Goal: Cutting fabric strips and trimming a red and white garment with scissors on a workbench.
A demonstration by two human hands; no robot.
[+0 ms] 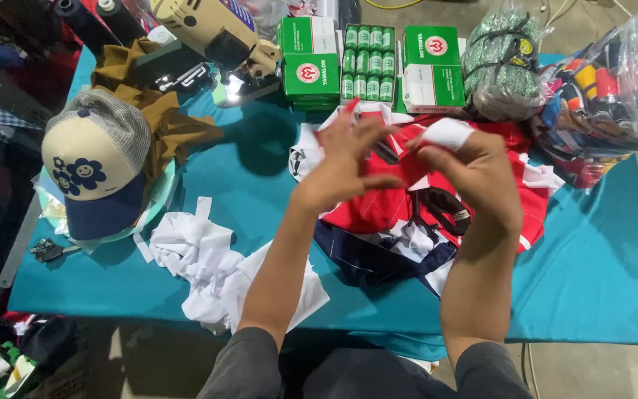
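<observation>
My left hand (345, 159) is raised over the table with its fingers spread, and it blurs a little. My right hand (474, 174) is beside it, fingers curled, pinching a small white piece of cloth (448, 133) at its top. Below both hands lies a red, white and navy garment (400, 222) spread on the teal table (592, 273). The two hands nearly touch at the fingertips.
A cream and navy cap (97, 162) sits at the left on a brown cloth (160, 111). White fabric scraps (201, 258) lie near the front edge. Green boxes (308, 63) and thread spools (369, 63) stand at the back beside a sewing machine head (212, 33). Clear bags of spools (599, 96) fill the right.
</observation>
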